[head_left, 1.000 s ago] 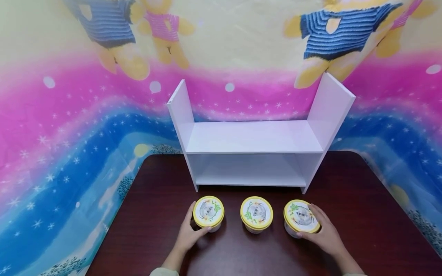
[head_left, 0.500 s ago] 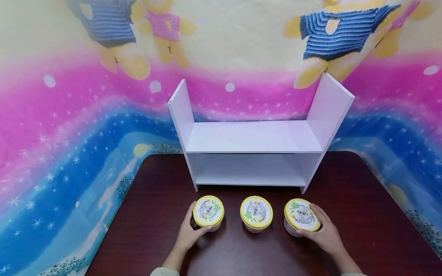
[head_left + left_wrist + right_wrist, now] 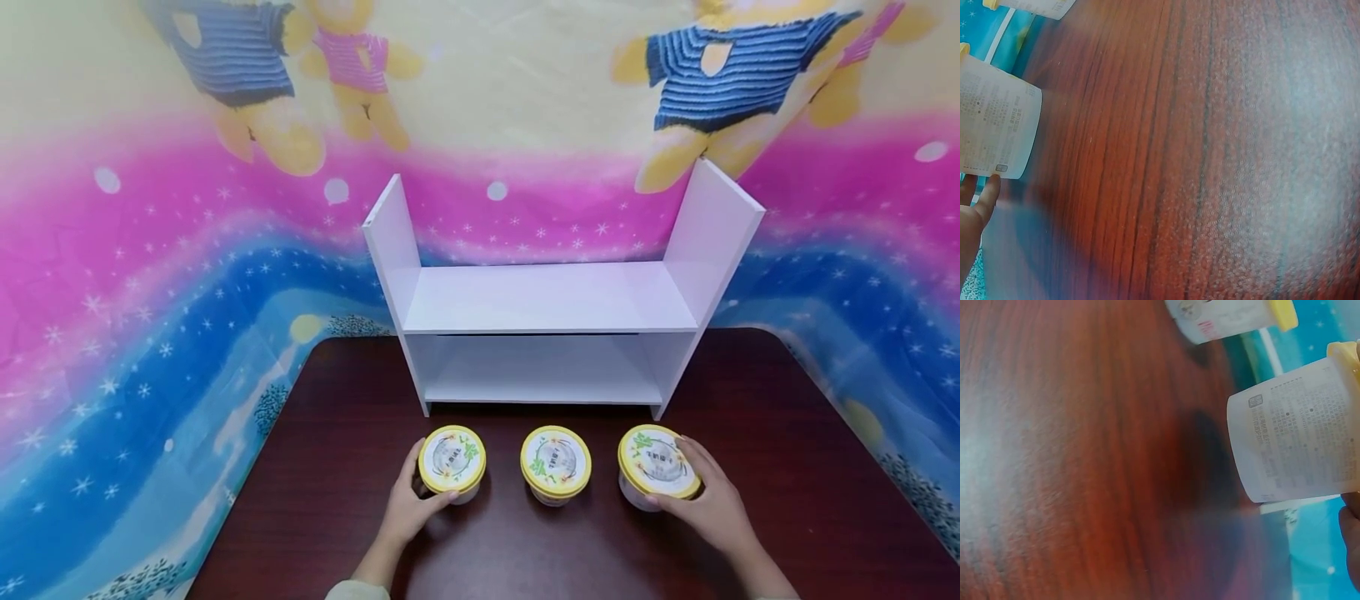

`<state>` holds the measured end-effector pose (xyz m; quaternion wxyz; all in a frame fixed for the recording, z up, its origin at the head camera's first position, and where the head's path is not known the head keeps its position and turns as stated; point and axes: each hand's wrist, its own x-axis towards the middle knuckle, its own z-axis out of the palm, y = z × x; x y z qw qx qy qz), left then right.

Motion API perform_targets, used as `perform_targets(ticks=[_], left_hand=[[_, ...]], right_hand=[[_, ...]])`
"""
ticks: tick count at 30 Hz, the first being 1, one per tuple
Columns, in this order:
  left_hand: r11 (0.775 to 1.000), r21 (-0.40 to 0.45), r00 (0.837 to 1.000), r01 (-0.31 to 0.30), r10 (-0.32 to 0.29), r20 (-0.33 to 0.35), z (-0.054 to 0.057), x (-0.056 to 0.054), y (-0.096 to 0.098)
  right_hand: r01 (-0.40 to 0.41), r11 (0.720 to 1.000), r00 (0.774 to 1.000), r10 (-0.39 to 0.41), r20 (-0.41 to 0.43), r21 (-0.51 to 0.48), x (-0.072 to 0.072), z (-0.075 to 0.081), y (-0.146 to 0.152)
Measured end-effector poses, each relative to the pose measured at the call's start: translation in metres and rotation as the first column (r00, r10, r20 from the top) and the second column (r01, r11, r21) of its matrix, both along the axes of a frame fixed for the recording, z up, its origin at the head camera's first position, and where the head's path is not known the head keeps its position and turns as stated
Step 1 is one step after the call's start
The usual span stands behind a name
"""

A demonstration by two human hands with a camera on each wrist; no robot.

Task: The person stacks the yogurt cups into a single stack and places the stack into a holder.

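Three paper tubs with yellow-rimmed lids stand in a row on the dark table. My left hand [image 3: 406,510] grips the left tub [image 3: 452,458], thumb on the near side and fingers along its outer side. In the left wrist view, fingertips touch the printed wall of that tub [image 3: 997,119]. The right tub [image 3: 658,461] is held between thumb and fingers of my right hand [image 3: 717,504]. It leans a little, and in the right wrist view a dark shadow lies beside its base [image 3: 1297,434]. Between them, the middle tub [image 3: 556,461] is untouched.
Behind the tubs is a white two-level shelf [image 3: 551,297] with upright side panels. The reddish-brown table [image 3: 540,558] has rounded far corners. A wall hanging [image 3: 187,333] with a colourful bear print surrounds the back and sides.
My right hand has moved slightly away from me with the right tub, which has turned a little. My left hand and the other tubs have stayed in place.
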<state>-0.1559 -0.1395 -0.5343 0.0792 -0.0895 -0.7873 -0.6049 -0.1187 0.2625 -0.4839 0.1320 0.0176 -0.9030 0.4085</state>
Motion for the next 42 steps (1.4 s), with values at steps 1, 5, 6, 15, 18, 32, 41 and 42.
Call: perform_targets(ticks=[1,5,6,15,18,32,41,42], left_hand=[[1.000,-0.001,1.000,-0.002,0.002,0.001,0.000,0.000,0.000],[1.000,0.022,1.000,0.008,-0.008,0.029,0.000,-0.001,-0.001],[0.999,0.043,0.999,0.012,-0.014,0.050,0.000,-0.001,-0.001],[0.999,0.044,0.998,0.005,-0.008,0.067,0.000,-0.001,-0.001],[1.000,0.015,0.999,0.008,-0.009,0.037,-0.001,-0.001,-0.001],[0.997,0.078,0.992,0.007,-0.017,0.122,0.002,0.000,-0.001],[0.998,0.070,0.997,0.009,-0.014,0.072,0.000,-0.001,-0.001],[0.998,0.064,0.998,0.010,-0.015,0.066,0.000,-0.001,-0.001]], right_hand=[[-0.001,1.000,1.000,0.001,0.000,0.005,0.000,0.002,-0.001],[-0.008,1.000,1.000,0.008,-0.014,0.009,0.000,0.010,-0.004],[-0.012,1.000,1.000,0.012,-0.019,0.005,0.000,0.012,-0.006],[-0.029,1.000,0.997,0.029,-0.074,0.000,0.001,0.037,-0.017],[-0.039,0.999,0.995,0.040,-0.094,0.010,0.001,0.044,-0.021],[-0.104,0.994,0.988,0.099,-0.122,-0.032,-0.007,0.067,-0.047],[-0.216,0.971,0.971,0.203,-0.123,-0.104,-0.014,0.073,-0.075],[-0.225,0.969,0.969,0.212,-0.122,-0.104,-0.015,0.072,-0.077]])
